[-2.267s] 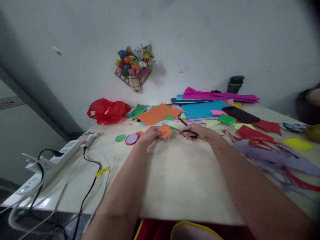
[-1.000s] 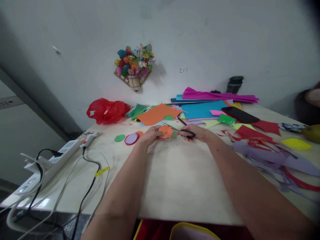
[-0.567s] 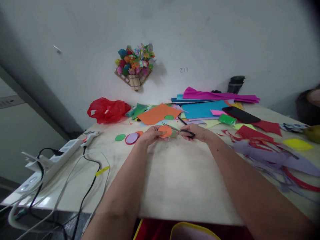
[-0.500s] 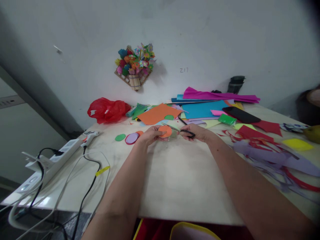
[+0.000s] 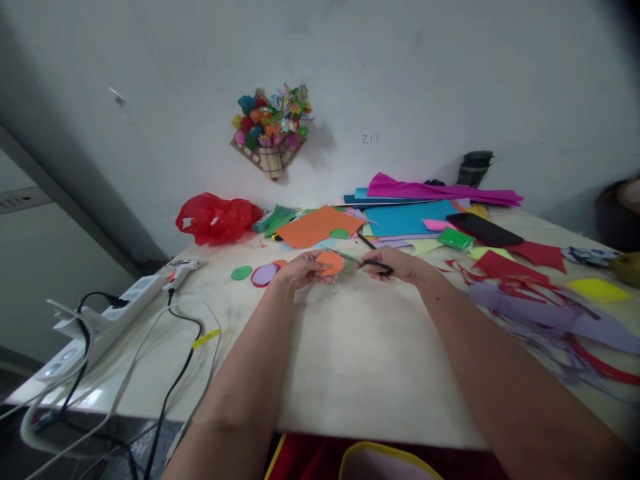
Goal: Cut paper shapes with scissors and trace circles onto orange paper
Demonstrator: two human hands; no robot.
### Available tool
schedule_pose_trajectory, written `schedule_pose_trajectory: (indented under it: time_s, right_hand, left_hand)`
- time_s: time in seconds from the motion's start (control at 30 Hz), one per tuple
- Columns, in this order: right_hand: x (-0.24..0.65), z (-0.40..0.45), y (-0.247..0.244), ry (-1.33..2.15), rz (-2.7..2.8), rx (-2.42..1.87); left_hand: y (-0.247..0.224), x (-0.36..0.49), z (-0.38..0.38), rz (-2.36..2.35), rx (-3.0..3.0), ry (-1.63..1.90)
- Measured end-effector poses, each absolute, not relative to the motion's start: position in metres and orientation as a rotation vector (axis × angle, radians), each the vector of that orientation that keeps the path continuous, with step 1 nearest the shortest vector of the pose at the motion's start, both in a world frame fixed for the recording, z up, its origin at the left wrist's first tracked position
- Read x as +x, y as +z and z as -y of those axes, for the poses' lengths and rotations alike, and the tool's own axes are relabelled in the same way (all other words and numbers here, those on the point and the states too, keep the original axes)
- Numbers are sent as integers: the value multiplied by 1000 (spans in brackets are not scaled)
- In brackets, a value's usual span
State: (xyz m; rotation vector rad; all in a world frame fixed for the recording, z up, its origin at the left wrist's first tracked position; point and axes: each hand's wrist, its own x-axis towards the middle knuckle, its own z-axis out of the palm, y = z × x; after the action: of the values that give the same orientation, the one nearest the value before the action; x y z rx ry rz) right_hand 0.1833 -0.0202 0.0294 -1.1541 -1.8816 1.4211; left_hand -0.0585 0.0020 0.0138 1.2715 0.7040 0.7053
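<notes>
Near the middle of the table, my left hand [image 5: 304,269] pinches a round orange piece [image 5: 330,263] between thumb and fingers. My right hand [image 5: 393,263] is closed round the black handles of the scissors [image 5: 377,266], whose blades point left and lie at the upper edge of the orange piece. To the left of my left hand lie a green disc [image 5: 241,273] and a purple disc [image 5: 264,274] on top of a red one. A large orange sheet [image 5: 320,227] rests behind my hands.
A red plastic bag [image 5: 217,219] sits at the back left. A power strip [image 5: 107,327], a glue gun [image 5: 181,274] and cables cover the left side. Coloured sheets, a black phone [image 5: 484,229] and purple scraps [image 5: 540,313] lie on the right.
The whole view has shifted slightly. My hands keep nearly the same places, with the orange piece and scissors still held; the scissor blades look a little closer together.
</notes>
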Motion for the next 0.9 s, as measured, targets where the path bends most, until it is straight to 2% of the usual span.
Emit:
schedule_pose_trajectory:
  time_s: [0.9]
  right_hand:
    - [191,17,29,1320,2082,-1231]
  left_hand:
    - [14,-61,-2,-749,1231,568]
